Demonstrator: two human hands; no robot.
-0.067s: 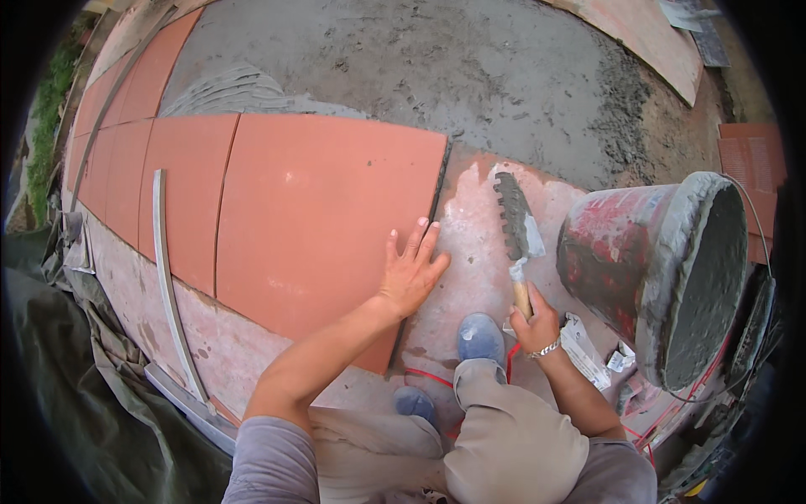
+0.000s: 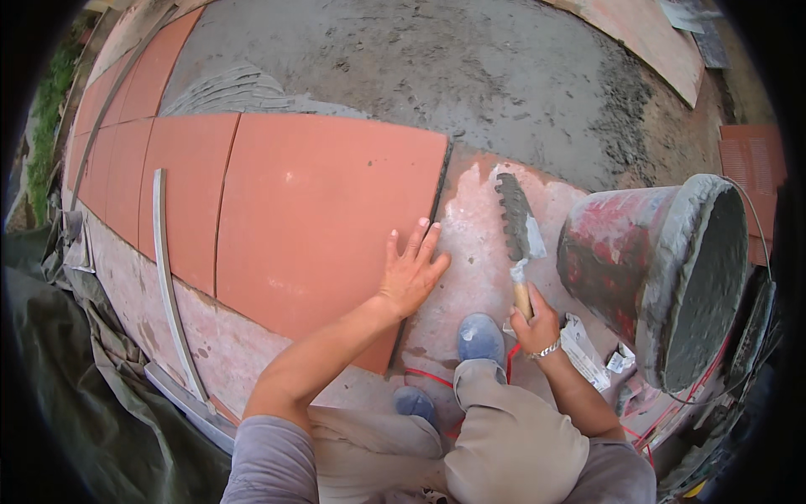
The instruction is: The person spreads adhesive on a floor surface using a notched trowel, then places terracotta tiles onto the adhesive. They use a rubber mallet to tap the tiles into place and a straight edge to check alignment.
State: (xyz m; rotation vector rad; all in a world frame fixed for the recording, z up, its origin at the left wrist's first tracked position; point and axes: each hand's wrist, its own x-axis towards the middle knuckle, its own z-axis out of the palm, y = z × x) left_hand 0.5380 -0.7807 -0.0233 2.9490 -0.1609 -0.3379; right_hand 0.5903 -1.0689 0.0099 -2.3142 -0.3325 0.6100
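Observation:
A large terracotta-coloured tile (image 2: 319, 210) lies flat in front of me, its right edge raised a little above the pinkish floor. My left hand (image 2: 412, 273) rests on that edge with the fingers spread, holding nothing. In my right hand (image 2: 536, 321) is a notched trowel (image 2: 518, 227), gripped by its wooden handle. Its toothed blade points away from me over the floor and carries grey mortar. Right of the trowel a mortar-smeared bucket (image 2: 617, 244) lies tipped on its side, its mouth facing right.
More terracotta tiles (image 2: 180, 193) run to the left. Beyond them spreads grey mortar (image 2: 403, 67), with a ridged patch at the tile edge. A metal straightedge (image 2: 172, 286) lies at the left, near a dark tarp (image 2: 92, 378). Red cord (image 2: 430, 375) and torn paper (image 2: 583, 351) lie near my feet.

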